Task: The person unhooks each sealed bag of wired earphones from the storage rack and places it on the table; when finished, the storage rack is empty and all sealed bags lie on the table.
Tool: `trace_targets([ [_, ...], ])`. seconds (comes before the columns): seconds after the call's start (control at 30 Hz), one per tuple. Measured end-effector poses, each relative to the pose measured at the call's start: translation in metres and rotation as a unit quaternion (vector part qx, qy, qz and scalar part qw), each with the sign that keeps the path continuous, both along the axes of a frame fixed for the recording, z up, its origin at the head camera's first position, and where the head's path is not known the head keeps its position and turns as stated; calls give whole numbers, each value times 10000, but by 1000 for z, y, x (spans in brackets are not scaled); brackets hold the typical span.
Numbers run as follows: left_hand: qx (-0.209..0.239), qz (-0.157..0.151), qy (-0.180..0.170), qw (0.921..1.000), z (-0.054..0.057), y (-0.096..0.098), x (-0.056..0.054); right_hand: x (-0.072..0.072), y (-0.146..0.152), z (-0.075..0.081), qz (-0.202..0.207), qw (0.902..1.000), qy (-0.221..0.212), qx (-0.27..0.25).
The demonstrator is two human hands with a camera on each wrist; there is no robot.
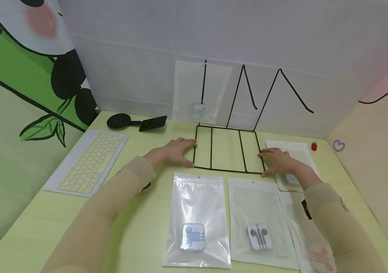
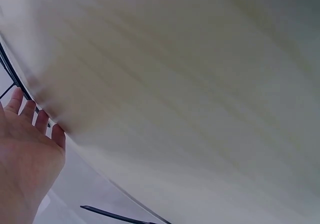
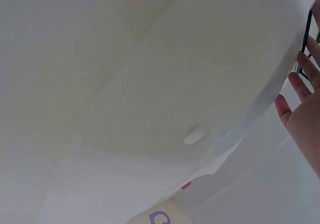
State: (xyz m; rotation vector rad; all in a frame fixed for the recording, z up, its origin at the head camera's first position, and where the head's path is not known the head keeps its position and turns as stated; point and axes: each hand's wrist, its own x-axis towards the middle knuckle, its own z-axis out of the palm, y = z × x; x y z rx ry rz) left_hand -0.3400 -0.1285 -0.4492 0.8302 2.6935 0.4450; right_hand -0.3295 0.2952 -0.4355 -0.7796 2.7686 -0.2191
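A black wire display rack (image 1: 228, 170) lies with its base flat on the table, its three prongs rising against the back wall. On its left prong hangs a bag (image 1: 184, 87) with a pale blue earphone case low inside. My left hand (image 1: 175, 151) touches the rack's left side, thumb near the front corner, fingers extended. My right hand (image 1: 279, 162) has its fingertips at the right side rod, thumb by the front right corner. In the left wrist view, that hand's relaxed fingers (image 2: 42, 121) reach to a black rod.
In front lie a clear bag with blue earphones (image 1: 194, 237) and one with grey earphones (image 1: 260, 237). The right arm partly covers a bag with pink earphones (image 1: 321, 258); another bag (image 1: 294, 149) lies behind. Keyboard (image 1: 88, 163), black phone stand (image 1: 135, 122) and red object (image 1: 314, 146) flank the rack.
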Motion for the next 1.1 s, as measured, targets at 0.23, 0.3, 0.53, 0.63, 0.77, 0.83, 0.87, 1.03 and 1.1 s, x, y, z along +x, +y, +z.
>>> trace_targets([
  [0.23, -82, 4, -24, 10000, 4, 0, -3, -2, 2, 1, 14, 9999, 6, -101],
  [0.3, -111, 31, -31, 9999, 7, 0, -4, -4, 2, 0, 46, 10000, 54, -10],
  [0.53, -202, -90, 67, 9997, 9, 0, -1, -7, -1, 0, 11, 9999, 0, 110],
  [0.63, -262, -248, 265, 9990, 11, 0, 0, -6, -1, 0, -15, 9999, 1, 151],
  [0.77, -187, -195, 831, 9962, 18, -5, 0, -3, -2, -1, -44, 9999, -103, 106],
  [0.83, 7, -37, 1119, 9937, 28, -10, 0, -1, -2, -2, -62, 9998, -157, 50],
  [0.87, 126, 44, 1262, 9919, 34, -13, 0, 0, -2, -2, -81, 9998, -174, 28],
  [1.03, 703, 356, 1912, 9784, 67, -25, 3, 3, -2, -1, -109, 9998, -156, -46],
  [1.1, 1003, 428, 2180, 9698, 77, -28, 4, 4, -2, 0, -95, 9999, -142, -27],
])
